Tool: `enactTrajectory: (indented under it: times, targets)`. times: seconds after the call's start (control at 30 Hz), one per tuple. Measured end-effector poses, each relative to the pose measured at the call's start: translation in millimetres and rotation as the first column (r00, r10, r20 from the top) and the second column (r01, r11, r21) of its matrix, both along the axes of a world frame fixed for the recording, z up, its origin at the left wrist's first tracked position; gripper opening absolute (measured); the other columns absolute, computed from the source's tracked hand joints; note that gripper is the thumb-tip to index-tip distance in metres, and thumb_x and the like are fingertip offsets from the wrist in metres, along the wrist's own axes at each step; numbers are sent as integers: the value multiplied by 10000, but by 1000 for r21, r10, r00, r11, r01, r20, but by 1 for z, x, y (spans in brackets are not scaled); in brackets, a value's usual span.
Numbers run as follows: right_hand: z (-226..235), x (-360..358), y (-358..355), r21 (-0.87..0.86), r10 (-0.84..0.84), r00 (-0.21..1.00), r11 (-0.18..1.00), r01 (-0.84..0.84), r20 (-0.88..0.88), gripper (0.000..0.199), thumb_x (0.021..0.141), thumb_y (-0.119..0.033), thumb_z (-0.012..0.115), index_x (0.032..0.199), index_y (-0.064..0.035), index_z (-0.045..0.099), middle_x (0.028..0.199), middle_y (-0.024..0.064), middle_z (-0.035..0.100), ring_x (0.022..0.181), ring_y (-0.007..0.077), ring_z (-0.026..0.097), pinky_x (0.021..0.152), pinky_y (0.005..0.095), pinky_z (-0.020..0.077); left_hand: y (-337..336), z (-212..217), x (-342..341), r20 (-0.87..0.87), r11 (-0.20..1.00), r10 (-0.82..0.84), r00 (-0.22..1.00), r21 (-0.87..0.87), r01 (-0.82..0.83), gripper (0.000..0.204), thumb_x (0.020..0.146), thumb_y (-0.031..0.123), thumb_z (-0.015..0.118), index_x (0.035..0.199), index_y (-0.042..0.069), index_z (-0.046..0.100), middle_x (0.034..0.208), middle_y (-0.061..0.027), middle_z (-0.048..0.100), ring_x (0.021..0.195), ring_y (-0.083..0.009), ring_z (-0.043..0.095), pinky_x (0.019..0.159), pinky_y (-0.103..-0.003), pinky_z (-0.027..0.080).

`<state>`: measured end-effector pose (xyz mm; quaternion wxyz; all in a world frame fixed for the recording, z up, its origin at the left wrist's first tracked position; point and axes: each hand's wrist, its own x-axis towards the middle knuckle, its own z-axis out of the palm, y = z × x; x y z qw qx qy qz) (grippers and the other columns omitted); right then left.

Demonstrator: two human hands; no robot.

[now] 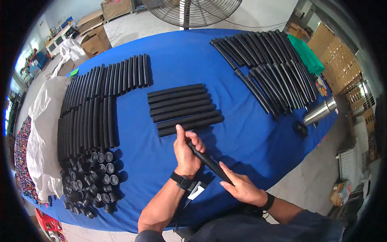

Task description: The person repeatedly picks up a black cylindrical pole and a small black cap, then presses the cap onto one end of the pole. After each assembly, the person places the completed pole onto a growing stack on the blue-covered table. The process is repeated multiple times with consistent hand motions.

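A black tube [211, 164] slants across the front of the blue-covered table, its upper end towards my left hand [187, 152]. The fingers of that hand curl round the upper end, with the thumb pointing up. Lower down, my right hand [244, 188] grips the same tube, thumb and forefinger lying along it. Just beyond my hands, several loose black foam-like tubes [181, 103] lie side by side. Under my left wrist is a small white-and-dark object [196, 191], partly hidden, whose kind I cannot tell.
Rows of black tubes [88, 117] and a heap of round black caps [86, 183] cover the left. At the right lie black rods with collars [270, 68], a green bag [306, 54] and a metal cylinder [320, 112]. A fan [189, 12] stands beyond the blue cloth [177, 44].
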<state>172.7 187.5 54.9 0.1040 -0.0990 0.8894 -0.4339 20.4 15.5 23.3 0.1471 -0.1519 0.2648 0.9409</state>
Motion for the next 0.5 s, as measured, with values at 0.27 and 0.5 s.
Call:
enactTrajectory:
  times: [0.27,0.5]
  targets:
    - [5,1,17,144,-90,974,982,122,-209,618,954,-213,716,1485,-12,471,1017,231,688,895,419,689,739,461,552,7,5,7,-252,977,-20,967,-212,-35,545,1043,554,525,898,53,685,710,-35,574,624,-159,559,593,-294,449]
    - [18,6,45,-110,-108,994,988,111,30,570,995,-214,686,1477,0,468,906,131,658,752,244,672,627,345,538,0,2,-3,-205,679,-483,851,-702,216,269,989,248,710,807,56,662,667,8,597,506,-58,505,455,-217,370]
